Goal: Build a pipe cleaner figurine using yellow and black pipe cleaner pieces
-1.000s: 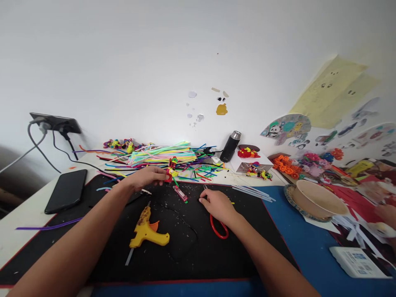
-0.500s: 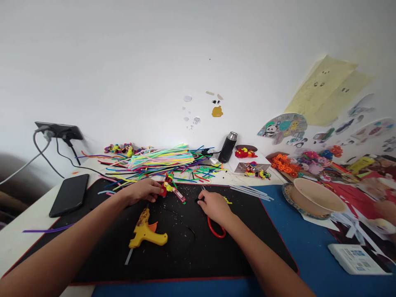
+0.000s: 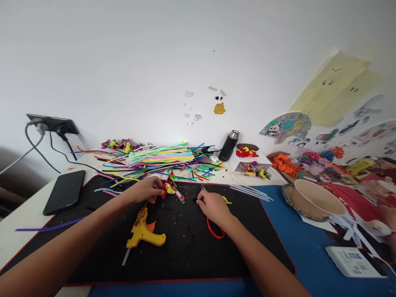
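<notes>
My left hand (image 3: 149, 190) pinches the red edge of a small red and yellow pipe-cleaner figure (image 3: 168, 189) on the black mat. Against the figure leans a small dark-pink piece (image 3: 178, 195) with a pale label and a green end. My right hand (image 3: 213, 207) is closed, and a small black piece (image 3: 195, 199) sticks out at its fingertips. Beneath that hand lie red-handled scissors (image 3: 215, 236), blade tips pointing away; the palm hides their middle. A yellow glue gun (image 3: 142, 231) with a clear stick in its back rests below my left hand.
Behind the mat (image 3: 173, 268) lies a heap of coloured pipe cleaners (image 3: 161, 156) near a black bottle (image 3: 229, 145). Clear glue sticks (image 3: 252, 192) and a beige bowl (image 3: 318, 198) are to the right. A phone (image 3: 64, 192) lies left. Another person's blurred hand (image 3: 383, 206) shows far right.
The view has shifted slightly. Both hands stay almost in place, the left still at the figure and the right still over the scissors.
</notes>
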